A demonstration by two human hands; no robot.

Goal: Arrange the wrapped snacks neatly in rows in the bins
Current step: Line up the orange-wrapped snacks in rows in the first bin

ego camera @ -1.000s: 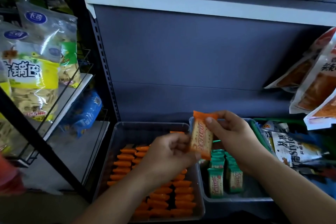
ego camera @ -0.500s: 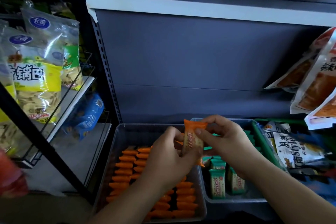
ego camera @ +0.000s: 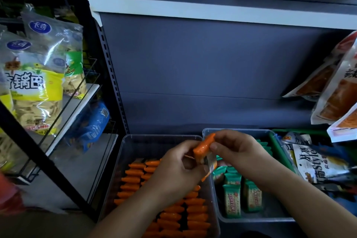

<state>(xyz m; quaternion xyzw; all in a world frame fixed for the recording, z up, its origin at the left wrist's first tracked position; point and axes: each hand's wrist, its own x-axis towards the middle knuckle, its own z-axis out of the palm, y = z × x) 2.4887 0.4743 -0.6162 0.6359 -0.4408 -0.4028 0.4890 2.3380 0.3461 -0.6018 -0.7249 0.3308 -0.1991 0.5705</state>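
**Both hands on one orange snack, above where the bins meet**

Nearest me, the orange snacks (ego camera: 195, 210) lie in tight rows in the left bin (ego camera: 119, 170), filling it up to its near edge. The green snacks (ego camera: 231, 199) stand in the right bin (ego camera: 255, 219), with bare floor showing at its near right corner.

Above the two touching bin walls, my left hand (ego camera: 179, 166) and right hand (ego camera: 237, 156) are close together. Both pinch the same orange wrapped snack (ego camera: 203, 147): the left at its lower end, the right thumb and fingers at the upper end. It is tilted and almost edge-on to me, its wrapper glossy orange with a crimped end pointing down.

Beyond my hands, the far end of the left bin is bare floor up to its rim. Behind both bins rises the grey back panel (ego camera: 202, 75). Snack bags crowd in from the right (ego camera: 336, 90) and hang on the rack at the left (ego camera: 32, 87).
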